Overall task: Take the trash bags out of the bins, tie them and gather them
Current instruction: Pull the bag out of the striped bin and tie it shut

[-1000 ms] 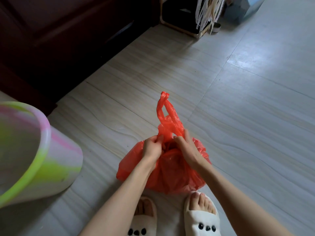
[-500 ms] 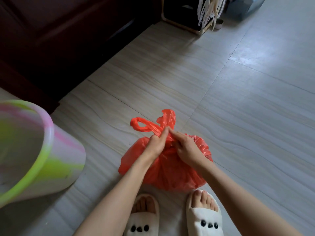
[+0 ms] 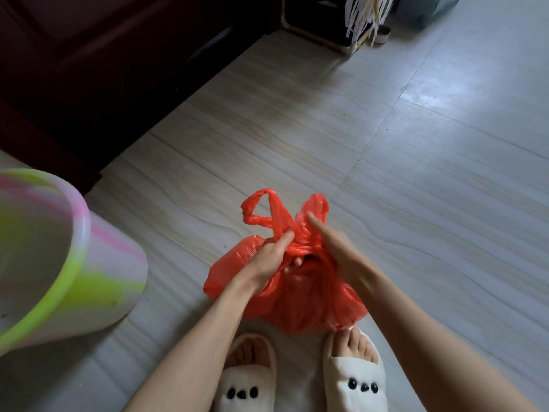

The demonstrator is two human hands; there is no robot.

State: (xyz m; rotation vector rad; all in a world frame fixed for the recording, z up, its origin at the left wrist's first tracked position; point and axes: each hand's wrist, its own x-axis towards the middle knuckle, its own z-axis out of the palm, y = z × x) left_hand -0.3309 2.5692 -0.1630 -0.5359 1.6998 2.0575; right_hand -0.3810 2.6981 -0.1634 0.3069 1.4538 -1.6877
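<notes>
A person's left hand and right hand both pinch the gathered neck of a red trash bag, each grip clamped on twisted plastic below the two loose handles. The bag sits on the tiled floor, just ahead of white slippers; a pastel bin stands near the floor's left edge.

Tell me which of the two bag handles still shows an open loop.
The left handle of the red bag, above the left hand: it stands as an open loop. The right handle, by the right hand, is bunched into a crumpled flap.
</notes>
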